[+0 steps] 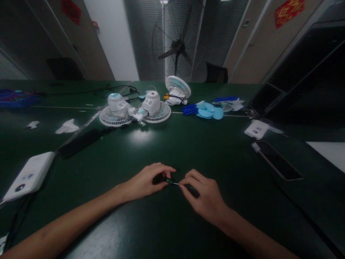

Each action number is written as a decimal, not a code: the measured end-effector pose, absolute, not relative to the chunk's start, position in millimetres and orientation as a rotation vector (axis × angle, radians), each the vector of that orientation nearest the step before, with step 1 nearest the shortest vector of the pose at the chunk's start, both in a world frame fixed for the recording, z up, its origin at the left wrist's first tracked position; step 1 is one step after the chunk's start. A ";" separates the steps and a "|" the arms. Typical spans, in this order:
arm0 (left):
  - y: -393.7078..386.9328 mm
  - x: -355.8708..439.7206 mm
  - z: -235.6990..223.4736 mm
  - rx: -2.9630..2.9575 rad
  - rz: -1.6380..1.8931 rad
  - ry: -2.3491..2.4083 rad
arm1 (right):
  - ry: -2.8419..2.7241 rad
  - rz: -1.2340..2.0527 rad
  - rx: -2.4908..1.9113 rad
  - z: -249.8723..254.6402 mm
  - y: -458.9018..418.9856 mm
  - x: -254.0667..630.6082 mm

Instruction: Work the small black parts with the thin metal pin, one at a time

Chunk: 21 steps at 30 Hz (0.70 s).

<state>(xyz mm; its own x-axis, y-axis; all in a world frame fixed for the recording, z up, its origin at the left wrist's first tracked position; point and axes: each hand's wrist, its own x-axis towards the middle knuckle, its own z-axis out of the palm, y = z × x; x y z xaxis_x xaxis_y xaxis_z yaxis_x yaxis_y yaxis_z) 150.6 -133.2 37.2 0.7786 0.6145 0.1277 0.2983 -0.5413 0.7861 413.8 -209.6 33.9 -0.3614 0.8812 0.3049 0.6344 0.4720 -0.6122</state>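
My left hand (147,181) is closed over a small black piece (159,178) with a greenish end, held between thumb and fingers just above the table. Its exact kind is too dark to make out. In my right hand (207,196) is a screwdriver (193,190) with a dark handle, gripped between thumb and fingers. The screwdriver's thin metal shaft points left and meets the greenish end of the black piece. Whether the tip sits inside it or only touches it, I cannot tell.
White fan heads (113,120) lie on the dark green table (129,230), another fan (178,88) behind them. Blue fan blades (208,110), a phone (277,160), white devices (31,174), a dark pouch-like strip (81,144) and a blue tray (17,99) surround the work area.
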 end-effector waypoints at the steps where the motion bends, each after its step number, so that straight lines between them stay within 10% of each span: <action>1: -133.6 150.8 37.2 2.160 0.502 0.676 | -2.118 0.536 -1.249 33.5 -209.7 414.1; 21: -133.5 139.3 52.4 2.205 0.314 0.530 | -2.050 0.550 -1.214 38.6 -209.2 413.7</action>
